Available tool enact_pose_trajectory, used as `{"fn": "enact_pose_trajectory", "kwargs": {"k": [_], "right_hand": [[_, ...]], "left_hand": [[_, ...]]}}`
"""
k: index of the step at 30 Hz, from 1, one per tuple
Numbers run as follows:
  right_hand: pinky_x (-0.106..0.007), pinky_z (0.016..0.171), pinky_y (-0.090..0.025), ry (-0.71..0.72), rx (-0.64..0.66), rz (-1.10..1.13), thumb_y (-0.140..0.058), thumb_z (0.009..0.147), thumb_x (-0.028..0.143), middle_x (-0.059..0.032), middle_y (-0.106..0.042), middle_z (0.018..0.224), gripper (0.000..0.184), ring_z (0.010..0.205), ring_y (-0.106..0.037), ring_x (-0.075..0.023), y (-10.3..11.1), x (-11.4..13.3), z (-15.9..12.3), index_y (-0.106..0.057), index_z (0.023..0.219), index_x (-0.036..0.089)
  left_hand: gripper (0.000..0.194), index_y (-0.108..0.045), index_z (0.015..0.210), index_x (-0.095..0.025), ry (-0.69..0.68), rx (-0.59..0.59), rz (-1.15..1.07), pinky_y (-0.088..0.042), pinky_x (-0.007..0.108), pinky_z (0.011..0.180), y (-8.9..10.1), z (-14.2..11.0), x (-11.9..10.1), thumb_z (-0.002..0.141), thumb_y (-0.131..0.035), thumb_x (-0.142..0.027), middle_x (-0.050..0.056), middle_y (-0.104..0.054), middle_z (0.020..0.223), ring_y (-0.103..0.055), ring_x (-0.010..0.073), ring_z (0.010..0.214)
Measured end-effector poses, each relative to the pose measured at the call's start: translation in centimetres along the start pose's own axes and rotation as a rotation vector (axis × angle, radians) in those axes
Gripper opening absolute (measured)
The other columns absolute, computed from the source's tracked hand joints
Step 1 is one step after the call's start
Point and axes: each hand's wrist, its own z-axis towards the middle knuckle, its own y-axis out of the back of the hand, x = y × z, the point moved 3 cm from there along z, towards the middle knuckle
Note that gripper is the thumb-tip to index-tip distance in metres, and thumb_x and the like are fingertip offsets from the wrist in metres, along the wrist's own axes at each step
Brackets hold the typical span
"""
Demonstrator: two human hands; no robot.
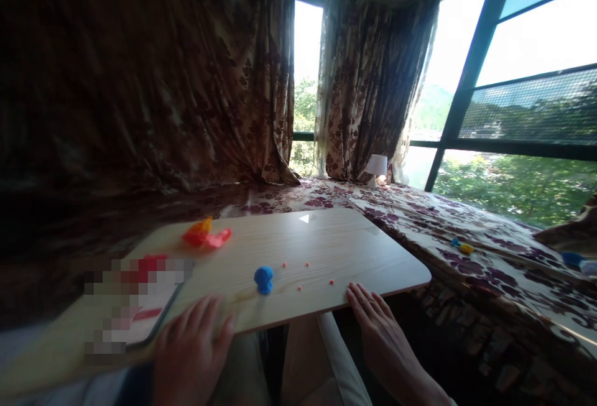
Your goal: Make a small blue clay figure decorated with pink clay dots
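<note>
My left hand (194, 339) rests at the near edge of the light wooden table (345, 235), its fingers stretched out and slightly blurred, holding nothing. My right hand (377, 316) lies with its straight fingertips on the table's front edge, also without anything in it. Between the hands, farther in, stands a blue lump (263, 280) that looks like modelling clay, with a rounded top. Several tiny orange-red bits lie to its right, among them one bit (331, 281) close to my right fingertips.
A flat device with a partly pixelated screen (152, 313) lies beside my left hand. Behind it sit a crumpled red piece (217, 239) and a yellow piece (204, 226). A patterned bed or bench (405, 207) borders the table, bearing a white lamp (376, 166).
</note>
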Motion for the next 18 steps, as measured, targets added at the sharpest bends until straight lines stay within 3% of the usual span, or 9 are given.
{"fn": "enact_pose_trajectory", "kwargs": {"k": [6,14,18], "right_hand": [[-0.043,0.104,-0.034,-0.036,0.098,0.073,-0.035,0.068,-0.005,-0.0112,-0.045,0.136,0.066,0.126,-0.040,-0.0210,-0.2,-0.7,2.2,-0.046,0.131,0.011],[-0.043,0.103,-0.035,-0.048,0.021,0.046,-0.032,0.064,-0.008,-0.0100,-0.046,0.136,0.072,0.126,-0.041,-0.0207,-0.2,-1.1,-0.1,-0.045,0.132,0.013],[-0.037,0.096,-0.041,-0.050,0.077,0.212,-0.032,0.069,-0.006,-0.0099,-0.057,0.125,0.060,0.116,-0.050,-0.0199,1.2,-1.5,1.3,-0.058,0.120,0.014]], "left_hand": [[0.042,-0.060,0.109,-0.016,-0.004,-0.005,0.004,-0.036,0.042,0.086,-0.2,0.0,0.1,0.081,-0.043,-0.044,0.010,-0.065,0.112,-0.055,0.0269,0.104],[0.042,-0.060,0.108,-0.016,0.007,0.010,-0.008,-0.036,0.041,0.087,0.0,0.1,-0.1,0.081,-0.044,-0.044,0.011,-0.064,0.113,-0.055,0.0274,0.105],[0.042,-0.060,0.109,-0.017,0.008,0.007,-0.012,-0.036,0.041,0.087,0.1,0.1,-0.2,0.081,-0.043,-0.044,0.010,-0.064,0.113,-0.055,0.0274,0.105]]}}
